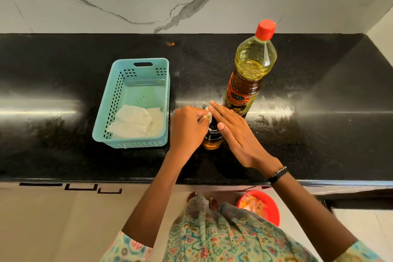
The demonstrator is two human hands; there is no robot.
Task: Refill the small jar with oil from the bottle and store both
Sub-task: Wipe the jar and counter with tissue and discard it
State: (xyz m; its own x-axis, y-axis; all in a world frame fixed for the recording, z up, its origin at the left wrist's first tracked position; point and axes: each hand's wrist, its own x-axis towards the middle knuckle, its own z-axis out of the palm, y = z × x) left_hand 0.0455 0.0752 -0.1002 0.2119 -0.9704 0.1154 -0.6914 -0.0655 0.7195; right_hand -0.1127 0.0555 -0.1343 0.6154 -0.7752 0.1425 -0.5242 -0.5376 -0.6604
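A small glass jar (pixel 212 141) with amber oil in its base stands on the black counter (pixel 297 134), mostly covered by both hands. My left hand (pixel 187 128) pinches a small whitish piece, perhaps a tissue or the jar's stopper (pixel 208 116), at the jar's mouth. My right hand (pixel 234 132) rests against the jar's right side with its fingers stretched out flat. Just behind the jar stands the tall oil bottle (pixel 251 70), upright, with its red cap (pixel 265 29) on and yellow oil inside.
A light blue plastic basket (pixel 161 100) sits left of the jar with crumpled white paper (pixel 136 122) inside. A marble wall rises behind the counter. On the floor below the counter's edge stands a red tub (pixel 270 204).
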